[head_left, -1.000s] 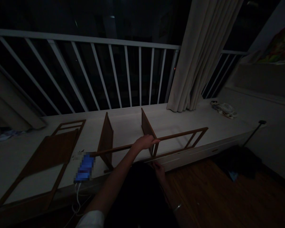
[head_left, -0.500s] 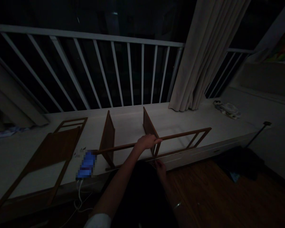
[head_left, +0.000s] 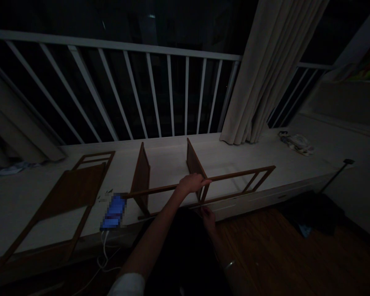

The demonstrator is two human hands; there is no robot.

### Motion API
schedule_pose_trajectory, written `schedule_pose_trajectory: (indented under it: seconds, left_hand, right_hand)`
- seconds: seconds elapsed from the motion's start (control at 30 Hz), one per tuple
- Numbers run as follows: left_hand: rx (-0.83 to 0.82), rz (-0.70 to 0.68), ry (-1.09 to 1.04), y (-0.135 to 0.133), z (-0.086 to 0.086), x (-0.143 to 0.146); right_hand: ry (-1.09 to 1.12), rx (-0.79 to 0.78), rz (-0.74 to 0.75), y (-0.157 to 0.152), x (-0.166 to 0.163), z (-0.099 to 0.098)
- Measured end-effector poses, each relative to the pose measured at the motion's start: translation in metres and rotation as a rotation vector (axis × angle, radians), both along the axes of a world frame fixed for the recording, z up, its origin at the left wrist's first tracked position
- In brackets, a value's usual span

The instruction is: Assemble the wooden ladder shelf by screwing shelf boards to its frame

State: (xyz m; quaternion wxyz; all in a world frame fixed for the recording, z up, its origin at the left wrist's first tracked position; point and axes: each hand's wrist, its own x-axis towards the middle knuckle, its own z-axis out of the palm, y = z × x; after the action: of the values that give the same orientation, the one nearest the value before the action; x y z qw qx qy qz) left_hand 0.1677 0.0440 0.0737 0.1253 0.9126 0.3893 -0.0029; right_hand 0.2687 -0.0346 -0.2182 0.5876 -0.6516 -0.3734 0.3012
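Observation:
A brown wooden frame [head_left: 240,173] with two upright panels lies on its side along the white ledge. My left hand [head_left: 191,183] reaches across from the lower left, its fingers closed over the upper rail beside the middle panel [head_left: 195,159]. Below the lower rail, my right hand [head_left: 209,217] is at the same joint with fingers pinched together; what they hold, if anything, is too dark and small to make out. The other panel [head_left: 141,174] stands further left in the frame.
A second wooden frame with a panel [head_left: 72,191] lies at the left. Beside it are a blurred blue-screened phone [head_left: 113,211] with white cables [head_left: 104,250] and small pieces [head_left: 106,195]. A white railing [head_left: 169,94] and curtain [head_left: 249,82] stand behind; a dark heap [head_left: 314,213] lies on the floor.
The view has shifted very slightly. Both hands stay at the same joint of the frame, with no clear movement of the wooden parts.

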Motion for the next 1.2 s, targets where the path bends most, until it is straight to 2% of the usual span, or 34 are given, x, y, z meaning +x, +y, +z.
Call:
schedule_pose_trajectory:
  seconds: [0.33, 0.67, 1.0, 1.2]
  left_hand:
    - [0.022, 0.0, 0.015, -0.004, 0.003, -0.001]
    - [0.028, 0.02, 0.012, -0.008, 0.004, -0.002]
    - [0.038, 0.003, 0.011, -0.006, 0.002, -0.002]
    - [-0.001, -0.01, 0.01, -0.005, 0.001, 0.0]
  right_hand:
    - [-0.101, 0.023, 0.029, -0.003, 0.003, 0.011]
    - [-0.446, 0.013, 0.069, -0.007, 0.016, 0.024]
    - [-0.461, -0.023, 0.093, -0.007, 0.016, 0.028]
    - [-0.446, 0.031, 0.073, -0.01, 0.01, 0.03]
